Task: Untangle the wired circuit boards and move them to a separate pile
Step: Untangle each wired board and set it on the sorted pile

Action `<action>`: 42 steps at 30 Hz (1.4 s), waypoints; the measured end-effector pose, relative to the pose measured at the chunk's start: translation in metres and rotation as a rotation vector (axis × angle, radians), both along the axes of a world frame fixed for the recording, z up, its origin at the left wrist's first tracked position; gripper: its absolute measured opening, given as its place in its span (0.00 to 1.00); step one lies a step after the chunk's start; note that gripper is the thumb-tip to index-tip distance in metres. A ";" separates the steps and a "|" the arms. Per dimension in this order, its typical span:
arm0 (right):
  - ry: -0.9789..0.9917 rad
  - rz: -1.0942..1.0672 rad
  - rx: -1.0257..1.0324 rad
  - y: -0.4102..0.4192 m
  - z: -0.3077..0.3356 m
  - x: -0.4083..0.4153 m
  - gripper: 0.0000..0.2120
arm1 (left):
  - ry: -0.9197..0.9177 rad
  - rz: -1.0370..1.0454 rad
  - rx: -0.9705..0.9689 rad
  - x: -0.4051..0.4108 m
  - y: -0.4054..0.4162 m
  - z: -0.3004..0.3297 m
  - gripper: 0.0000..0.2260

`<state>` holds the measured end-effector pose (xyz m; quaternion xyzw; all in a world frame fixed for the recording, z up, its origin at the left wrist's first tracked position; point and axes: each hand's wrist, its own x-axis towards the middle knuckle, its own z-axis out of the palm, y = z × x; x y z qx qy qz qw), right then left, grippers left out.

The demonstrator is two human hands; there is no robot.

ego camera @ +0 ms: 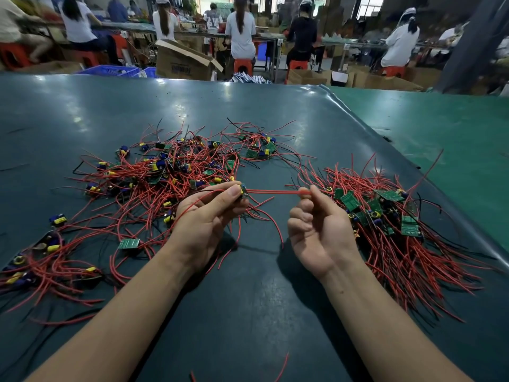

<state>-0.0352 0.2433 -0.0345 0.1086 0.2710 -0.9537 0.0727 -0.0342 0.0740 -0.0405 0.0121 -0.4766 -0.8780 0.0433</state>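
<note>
- Many boards are in a messy pile (165,172) on the left side of the table (248,299), with red wires crossed over each other, so I think a lot of the job is left
- A few more boards lie in a loose bunch (41,260) at the near left edge, and they look tangled too
- A small clump (259,150) sits at the back, a little apart from the messy pile; I cannot tell if it is sorted or not
- The left hand (209,216) is palm up over the near edge of the messy pile, and its thumb and fingers pinch one small board (243,191)
- One red wire (275,191) runs tight from that board across the gap to the other hand, above the table
- The right hand (316,224) is also palm up, with its fingers curled in, and its thumb and first finger pinch the end of that wire
- Both arms reach out from the bottom of the view, and the hands are near each other but not touching
- The neat pile (391,221) is on the right, just beside the right hand, with the wires mostly lying the same way, so part of the job looks done
- I think this board is being pulled free and will go to the neat pile next
</note>
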 end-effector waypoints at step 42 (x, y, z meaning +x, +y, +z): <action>0.409 0.708 0.919 0.029 0.003 0.015 0.17 | -0.011 -0.816 -0.511 0.028 -0.008 -0.002 0.16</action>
